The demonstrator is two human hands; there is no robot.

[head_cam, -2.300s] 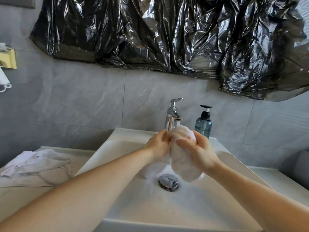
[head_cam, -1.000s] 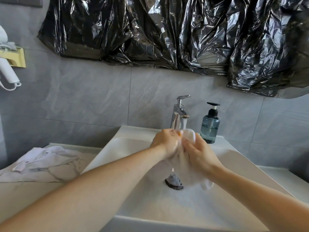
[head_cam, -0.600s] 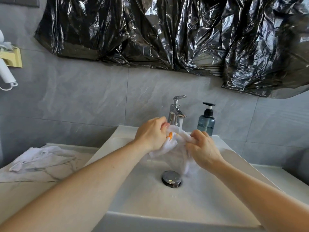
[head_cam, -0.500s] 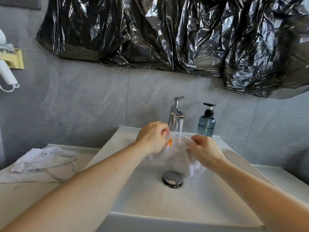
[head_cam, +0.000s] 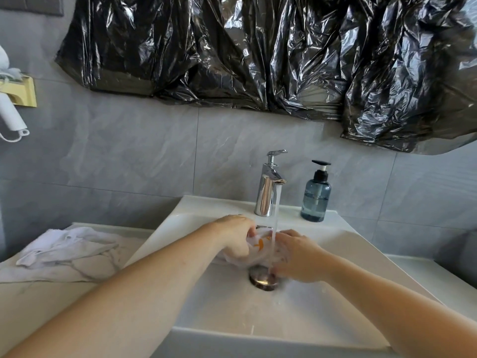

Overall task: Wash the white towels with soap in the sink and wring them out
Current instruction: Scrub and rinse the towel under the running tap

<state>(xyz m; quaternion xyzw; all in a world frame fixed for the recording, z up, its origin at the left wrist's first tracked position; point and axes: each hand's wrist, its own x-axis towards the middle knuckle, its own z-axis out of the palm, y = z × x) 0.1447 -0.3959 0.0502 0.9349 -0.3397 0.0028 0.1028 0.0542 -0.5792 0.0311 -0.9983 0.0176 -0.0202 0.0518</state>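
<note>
Both hands held the wet white towel (head_cam: 259, 248) between them, low in the sink (head_cam: 232, 301) and just above the drain (head_cam: 263, 277). The left hand (head_cam: 236, 239) had its grip curled round the towel's left part, fingers folded over the cloth; the right hand (head_cam: 296, 257) gripped the right part, though blur and running water hid exactly how its fingers lay. A small orange mark showed on the cloth between the two hands. The stream from the tap (head_cam: 269, 184) fell straight onto the towel where the hands met

Judging by the flowing water and the bunched cloth, the step in hand looked like rubbing or rinsing this towel, not yet the wringing. The next move would likely call for working the cloth until the water ran clean, then twisting it between opposed grips over the basin so the water drained there

The soap bottle (head_cam: 315, 196) stood on the sink's back ledge, just right of the tap. A second white towel (head_cam: 68, 245) lay crumpled on the marble desk (head_cam: 38, 301) left of the sink, apparently waiting its turn
</note>
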